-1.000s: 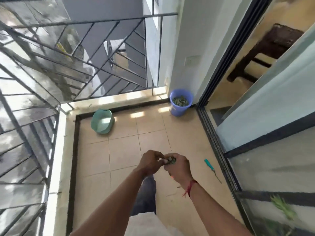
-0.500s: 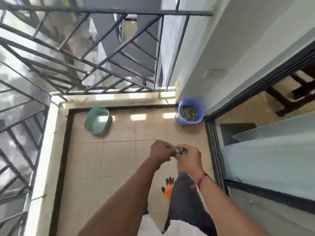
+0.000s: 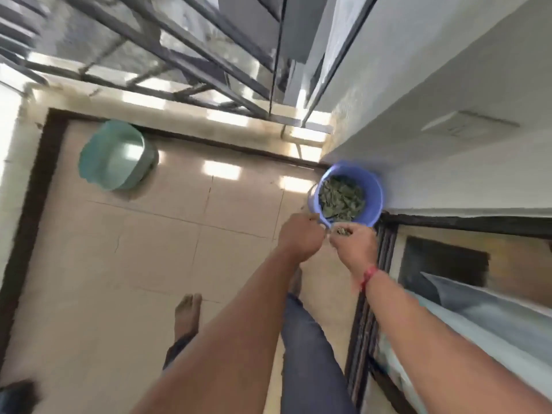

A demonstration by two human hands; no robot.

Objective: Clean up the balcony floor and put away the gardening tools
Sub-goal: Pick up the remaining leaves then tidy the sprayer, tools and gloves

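A blue bucket (image 3: 375,201) stands in the far right corner of the balcony, with dry green leaves (image 3: 342,200) inside it. My right hand (image 3: 354,248) is closed around a small clump of leaves (image 3: 343,231), right at the bucket's near rim. My left hand (image 3: 300,237) is fisted just left of it, almost touching; what it grips is hidden. A red thread circles my right wrist.
A teal tub (image 3: 115,155) lies tilted at the far left by the railing (image 3: 185,49). The sliding door track (image 3: 363,318) runs along the right. My bare foot (image 3: 188,312) and trouser leg (image 3: 307,354) are on the tiled floor (image 3: 119,264).
I have walked toward the far corner, so the blue bucket is now directly under my hands. The screwdriver and orange glove on the floor have dropped out of view.
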